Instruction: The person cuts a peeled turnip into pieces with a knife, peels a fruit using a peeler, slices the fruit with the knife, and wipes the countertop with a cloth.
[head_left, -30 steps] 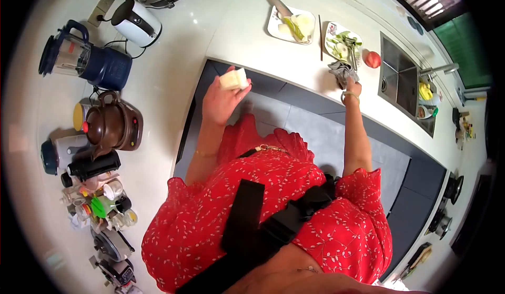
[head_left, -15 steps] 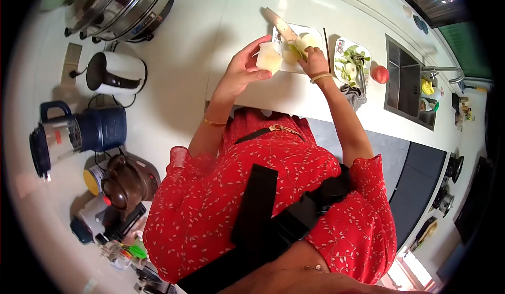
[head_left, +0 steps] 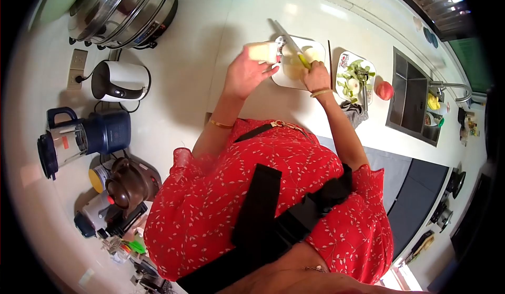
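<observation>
My left hand holds a pale, cream-coloured block of food up beside the left edge of a white plate. In my right hand is the yellow-green handle of a knife, whose blade points up and to the left over that plate. Pale round pieces lie on the plate under and beside the knife. To the right, a second plate carries green peelings and a metal utensil.
A dark chopstick lies between the plates. Right of them are a red round fruit, a grey cloth and the sink. Along the left stand a steamer, a kettle and a blender.
My right hand has gone from the grey cloth to the knife and lifted it by its handle. My left hand has moved up over the counter with the pale block.
</observation>
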A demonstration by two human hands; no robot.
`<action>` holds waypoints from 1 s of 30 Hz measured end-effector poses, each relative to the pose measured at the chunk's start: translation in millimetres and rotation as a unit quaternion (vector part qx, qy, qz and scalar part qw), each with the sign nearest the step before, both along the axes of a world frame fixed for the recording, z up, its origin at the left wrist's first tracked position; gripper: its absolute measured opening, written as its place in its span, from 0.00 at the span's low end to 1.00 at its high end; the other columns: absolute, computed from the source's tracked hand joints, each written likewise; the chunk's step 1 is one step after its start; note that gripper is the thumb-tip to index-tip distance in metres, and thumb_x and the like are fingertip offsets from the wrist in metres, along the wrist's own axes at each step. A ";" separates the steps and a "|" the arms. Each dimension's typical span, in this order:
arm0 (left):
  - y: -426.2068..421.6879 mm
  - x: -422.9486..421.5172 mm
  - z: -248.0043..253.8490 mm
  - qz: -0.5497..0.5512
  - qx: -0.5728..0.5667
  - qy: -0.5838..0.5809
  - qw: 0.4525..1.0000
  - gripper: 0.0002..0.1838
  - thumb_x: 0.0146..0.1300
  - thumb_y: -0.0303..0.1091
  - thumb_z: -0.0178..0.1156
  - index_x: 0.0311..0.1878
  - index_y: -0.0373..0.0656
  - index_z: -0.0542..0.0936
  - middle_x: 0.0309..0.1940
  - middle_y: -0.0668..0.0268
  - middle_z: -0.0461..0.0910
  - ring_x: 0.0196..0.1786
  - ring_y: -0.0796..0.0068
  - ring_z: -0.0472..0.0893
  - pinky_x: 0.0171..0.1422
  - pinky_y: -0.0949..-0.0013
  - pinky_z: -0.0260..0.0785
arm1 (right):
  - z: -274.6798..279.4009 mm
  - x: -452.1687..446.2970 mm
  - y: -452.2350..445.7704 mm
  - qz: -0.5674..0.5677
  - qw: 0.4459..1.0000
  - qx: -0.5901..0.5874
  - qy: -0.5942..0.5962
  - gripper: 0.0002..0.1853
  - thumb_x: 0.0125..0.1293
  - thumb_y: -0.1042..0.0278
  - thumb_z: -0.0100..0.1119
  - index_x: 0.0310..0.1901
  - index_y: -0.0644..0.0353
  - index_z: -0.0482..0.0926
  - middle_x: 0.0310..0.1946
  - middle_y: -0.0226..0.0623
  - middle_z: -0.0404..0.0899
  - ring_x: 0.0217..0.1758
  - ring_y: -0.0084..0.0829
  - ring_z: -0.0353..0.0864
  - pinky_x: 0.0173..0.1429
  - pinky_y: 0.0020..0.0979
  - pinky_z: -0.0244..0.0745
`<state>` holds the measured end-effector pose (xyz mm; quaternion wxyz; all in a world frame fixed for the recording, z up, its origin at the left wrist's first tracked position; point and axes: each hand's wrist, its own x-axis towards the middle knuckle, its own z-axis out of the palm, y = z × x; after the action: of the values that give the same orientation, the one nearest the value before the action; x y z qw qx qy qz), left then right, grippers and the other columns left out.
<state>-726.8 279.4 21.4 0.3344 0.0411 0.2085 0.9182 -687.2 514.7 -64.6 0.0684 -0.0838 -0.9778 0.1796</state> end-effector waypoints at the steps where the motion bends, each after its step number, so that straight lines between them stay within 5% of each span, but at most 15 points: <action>1: 4.9 -2.0 0.7 -0.002 0.025 -0.033 0.999 0.33 0.63 0.56 0.44 0.61 0.37 0.60 0.56 0.54 0.66 0.56 0.60 0.68 0.60 0.58 0.60 | 8.1 0.3 4.2 -0.030 0.998 -0.050 -0.012 0.15 0.53 0.63 0.51 0.34 0.70 0.72 0.33 0.55 0.73 0.34 0.51 0.73 0.41 0.42 0.71; 3: 15.8 -3.4 3.0 -0.009 0.074 -0.099 0.992 0.38 0.60 0.60 0.47 0.62 0.36 0.59 0.60 0.53 0.62 0.56 0.61 0.66 0.59 0.60 0.59 | 16.4 7.9 11.5 -0.060 0.990 -0.123 0.028 0.15 0.55 0.62 0.49 0.33 0.70 0.72 0.30 0.56 0.73 0.31 0.52 0.73 0.40 0.41 0.70; 6: 25.8 -4.2 -1.0 -0.019 0.066 -0.050 0.996 0.35 0.61 0.57 0.48 0.61 0.38 0.60 0.60 0.55 0.62 0.53 0.64 0.67 0.58 0.61 0.60 | 39.2 22.6 18.7 -0.095 0.966 -0.241 0.002 0.16 0.57 0.61 0.50 0.32 0.70 0.72 0.28 0.55 0.73 0.31 0.51 0.73 0.37 0.42 0.68; 9: 34.9 -2.8 11.2 0.044 -0.065 0.021 0.997 0.31 0.62 0.54 0.48 0.59 0.38 0.62 0.60 0.56 0.63 0.54 0.65 0.67 0.57 0.62 0.61 | 61.9 36.0 16.7 -0.124 0.942 -0.311 0.010 0.17 0.57 0.59 0.52 0.31 0.70 0.74 0.22 0.51 0.71 0.25 0.43 0.71 0.32 0.37 0.66; 14: 37.7 -13.0 7.5 0.055 -0.043 -0.007 0.998 0.27 0.63 0.49 0.49 0.57 0.38 0.63 0.60 0.56 0.61 0.57 0.61 0.67 0.59 0.62 0.63 | 84.4 59.3 12.9 -0.124 0.916 -0.381 0.017 0.16 0.57 0.59 0.53 0.31 0.68 0.74 0.15 0.42 0.68 0.19 0.31 0.66 0.27 0.32 0.62; 22: 39.2 -16.2 14.7 -0.005 -0.032 -0.009 0.999 0.30 0.62 0.53 0.49 0.56 0.37 0.64 0.57 0.57 0.63 0.54 0.61 0.67 0.56 0.64 0.62 | 111.2 79.4 -2.7 -0.103 0.919 -0.375 0.065 0.16 0.59 0.58 0.56 0.29 0.65 0.74 0.14 0.32 0.66 0.18 0.20 0.60 0.23 0.26 0.56; 30: 40.1 -10.5 7.0 0.022 -0.005 -0.059 0.998 0.27 0.59 0.45 0.52 0.56 0.36 0.64 0.55 0.52 0.64 0.52 0.59 0.66 0.58 0.61 0.60 | 132.8 98.0 -25.3 -0.048 0.942 -0.314 0.109 0.13 0.57 0.63 0.58 0.29 0.66 0.72 0.16 0.40 0.66 0.19 0.30 0.62 0.25 0.30 0.60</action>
<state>-737.2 319.5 28.4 0.3259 -0.0192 0.1943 0.9250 -589.1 489.4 68.2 0.1530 -0.1278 -0.8530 0.4822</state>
